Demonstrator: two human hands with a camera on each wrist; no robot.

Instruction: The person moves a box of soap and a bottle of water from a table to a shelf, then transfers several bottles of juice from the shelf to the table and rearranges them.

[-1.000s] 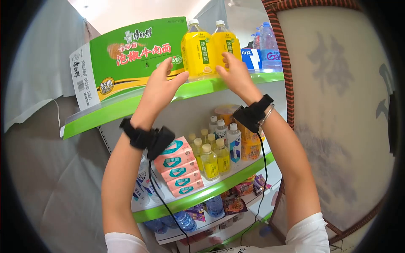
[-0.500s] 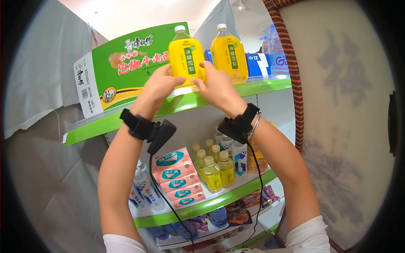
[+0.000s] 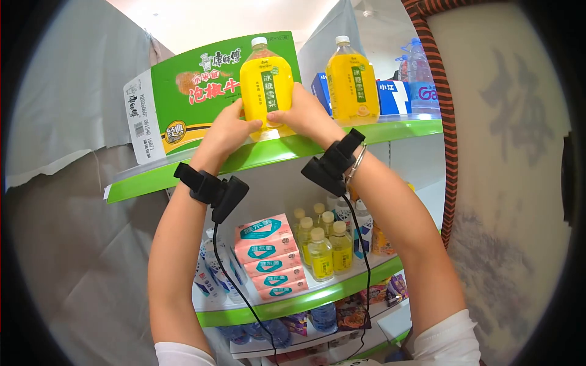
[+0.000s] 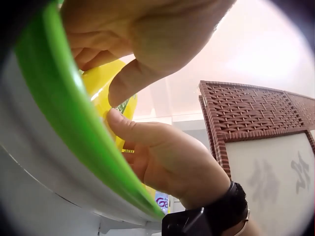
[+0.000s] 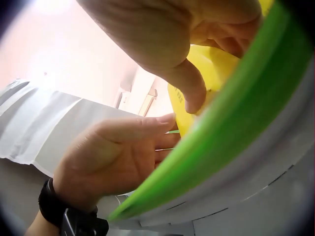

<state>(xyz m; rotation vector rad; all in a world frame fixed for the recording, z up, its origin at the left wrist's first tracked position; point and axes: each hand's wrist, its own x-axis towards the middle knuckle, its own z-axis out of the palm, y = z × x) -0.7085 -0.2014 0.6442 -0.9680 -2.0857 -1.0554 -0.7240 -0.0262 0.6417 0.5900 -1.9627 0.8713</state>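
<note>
A large yellow drink bottle (image 3: 267, 85) with a white cap stands upright at the front of the top shelf (image 3: 274, 146), overlapping the green carton (image 3: 213, 91) in the head view. My left hand (image 3: 230, 131) holds its lower left side, thumb across the front. On the right side my right hand (image 3: 305, 116) grips it, thumb likewise in front and fingers round behind. Both thumbs lie low on the bottle, as the left wrist view shows with the left hand (image 4: 147, 44) above the right hand (image 4: 167, 152). A matching yellow bottle (image 3: 353, 88) stands apart to the right.
Blue-and-white boxes (image 3: 394, 97) and big clear bottles (image 3: 421, 79) fill the top shelf's right end. Below are pink tissue packs (image 3: 268, 259) and small yellow-labelled bottles (image 3: 320, 256). A framed screen (image 3: 506, 152) rises at right, grey cloth (image 3: 67, 104) hangs at left. Cables run from both wrists.
Both hands have closed round the left yellow bottle, which has shifted left from beside its twin to in front of the green carton. A wide gap now separates the two bottles.
</note>
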